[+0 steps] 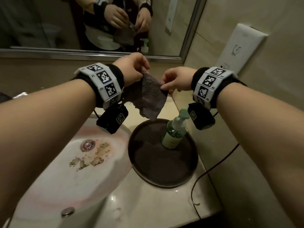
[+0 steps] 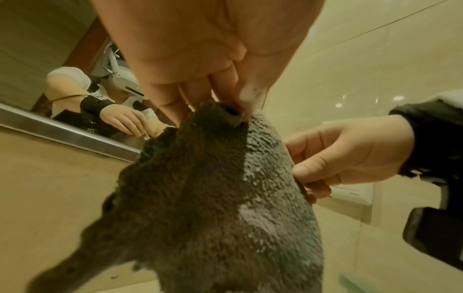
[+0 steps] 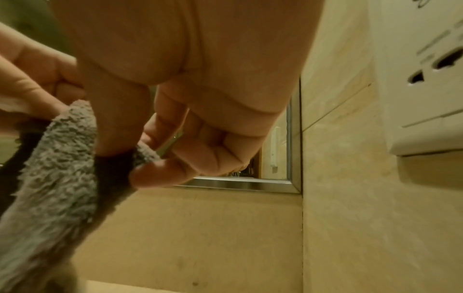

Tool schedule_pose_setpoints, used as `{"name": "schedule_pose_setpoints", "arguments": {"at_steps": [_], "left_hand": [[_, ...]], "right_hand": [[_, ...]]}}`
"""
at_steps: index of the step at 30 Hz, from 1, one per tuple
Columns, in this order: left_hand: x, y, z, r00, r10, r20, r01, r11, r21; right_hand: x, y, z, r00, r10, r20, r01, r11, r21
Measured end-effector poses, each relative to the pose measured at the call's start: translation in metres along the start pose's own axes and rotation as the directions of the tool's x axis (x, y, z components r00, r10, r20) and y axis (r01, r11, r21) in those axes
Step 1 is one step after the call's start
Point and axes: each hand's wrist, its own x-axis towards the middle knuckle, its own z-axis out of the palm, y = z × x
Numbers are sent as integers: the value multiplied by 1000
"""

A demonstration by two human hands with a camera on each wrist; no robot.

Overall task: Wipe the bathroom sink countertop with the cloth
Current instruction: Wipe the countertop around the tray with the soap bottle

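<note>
Both hands pinch the grey cloth [image 1: 150,94]: left hand [image 1: 131,69] at its top corner, right hand [image 1: 176,79] at its edge; cloth hangs below the fingertips.

So I'm looking at beige tiled walls [image 1: 246,17] in dim, warm light. A metal-framed mirror [image 1: 49,22] runs along the back wall above the worktop, and 1 white wall-mounted unit [image 1: 241,46] sits on the right wall near the corner.
</note>
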Motion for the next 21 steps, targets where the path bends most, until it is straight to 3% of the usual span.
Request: {"name": "schedule_pose_setpoints", "arguments": {"at_steps": [5,11,18,21], "left_hand": [[36,-12,9,998,8,-59,-8,1000,3],[71,-23,33,999,13,32,-12,999,-41],[116,-55,78,980,-98,173,114,990,-81],[132,-72,94,972,-181,151,189,981,-40]], "right_hand": [[18,12,-23,995,62,-72,-63,998,-12],[51,39,-33,986,163,-41,-165,985,-48],[97,82,-13,952,288,103,-284,957,-51],[121,97,2,945,327,24,-327,945,3]]}}
